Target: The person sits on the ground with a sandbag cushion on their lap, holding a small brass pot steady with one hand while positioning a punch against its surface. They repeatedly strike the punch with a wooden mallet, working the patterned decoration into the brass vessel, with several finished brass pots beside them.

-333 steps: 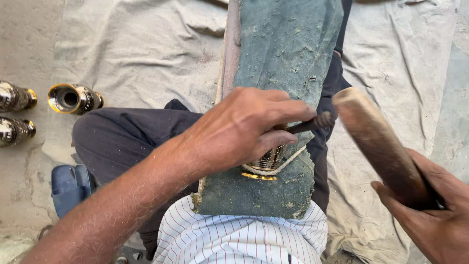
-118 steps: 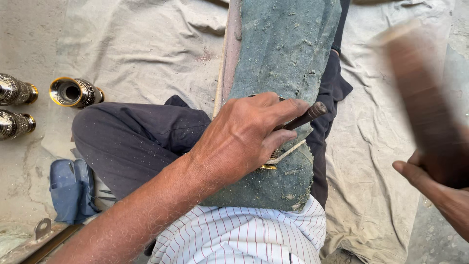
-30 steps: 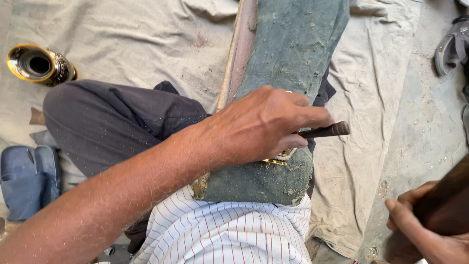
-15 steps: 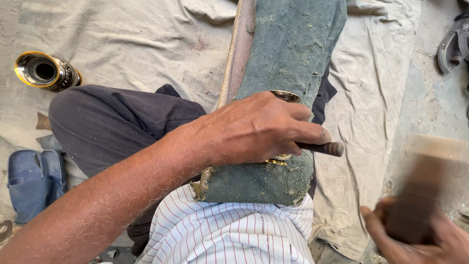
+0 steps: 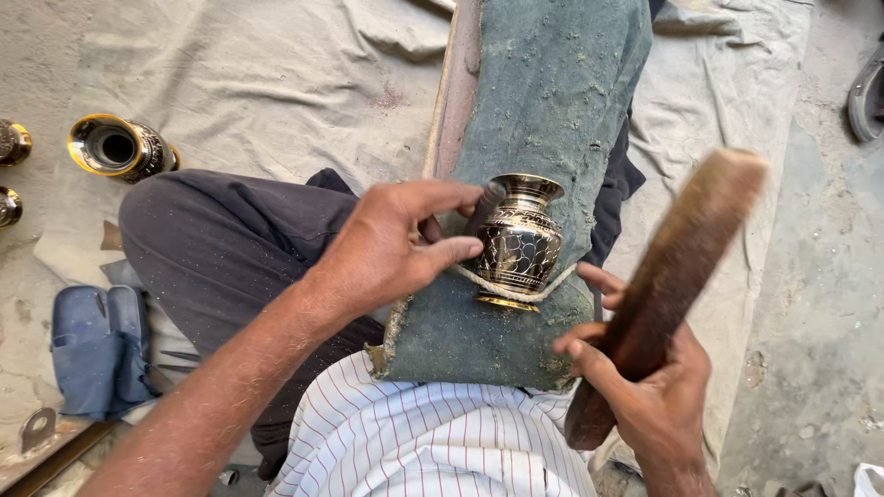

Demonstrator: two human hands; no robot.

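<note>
A small brass vase [image 5: 520, 241] with dark engraved patterns stands on a green padded board [image 5: 552, 101] that lies over my lap. A cord [image 5: 512, 294] loops round the vase's foot. My left hand [image 5: 396, 248] rests just left of the vase and pinches a short dark metal punch [image 5: 485, 204] whose tip is at the vase's shoulder. My right hand [image 5: 649, 396] grips the lower end of a thick wooden mallet [image 5: 681, 262], which rises to the right of the vase, apart from it.
Other brass vases [image 5: 120, 147] lie on the pale canvas sheet [image 5: 276, 83] at the far left. A blue folded item [image 5: 97, 345] lies by my left knee, with a metal bracket [image 5: 37, 428] below it. Bare concrete floor [image 5: 820, 276] is on the right.
My left hand has drawn back to the left, uncovering the vase it covered before. My right hand has brought the mallet up from the lower right, closer to the board.
</note>
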